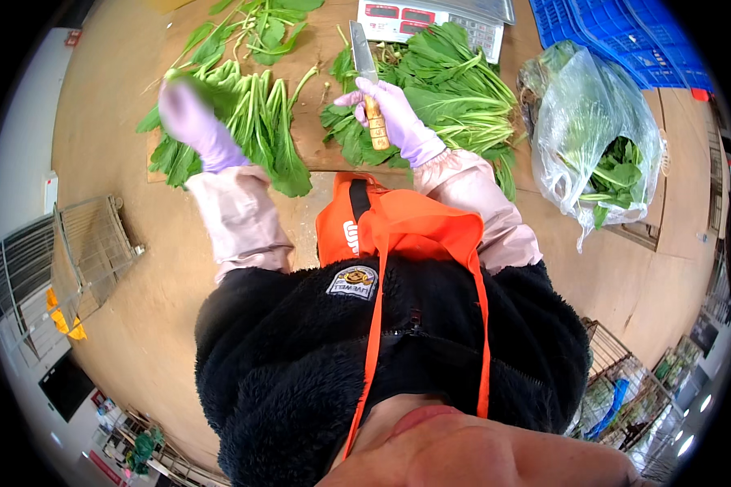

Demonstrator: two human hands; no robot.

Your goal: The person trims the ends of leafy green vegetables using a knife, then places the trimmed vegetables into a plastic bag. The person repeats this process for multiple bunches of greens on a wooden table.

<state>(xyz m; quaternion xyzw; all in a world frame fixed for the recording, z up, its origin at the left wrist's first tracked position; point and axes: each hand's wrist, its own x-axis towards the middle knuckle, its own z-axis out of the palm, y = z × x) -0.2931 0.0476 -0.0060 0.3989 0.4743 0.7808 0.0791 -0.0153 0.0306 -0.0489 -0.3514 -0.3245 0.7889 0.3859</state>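
Note:
My right hand (400,118), in a lilac glove, holds a knife (364,55) by its light wooden handle, the blade angled away from me. Some of its fingers stretch out to the left. My left hand (188,122), gloved alike, is at the left bundle of leafy greens (261,122); its fingers are smeared, so I cannot make out whether it grips any. Those greens lie with pale stems and broad leaves toward me. A larger pile of leafy greens (455,81) lies to the right of the knife. More loose greens (272,36) lie at the far left.
A white scale (430,18) with red displays stands behind the right pile. Farther right are a clear plastic bag (581,122) holding greens and a blue crate (617,36). A brown board (304,85) lies under the greens. Wire racks (97,243) stand at the left.

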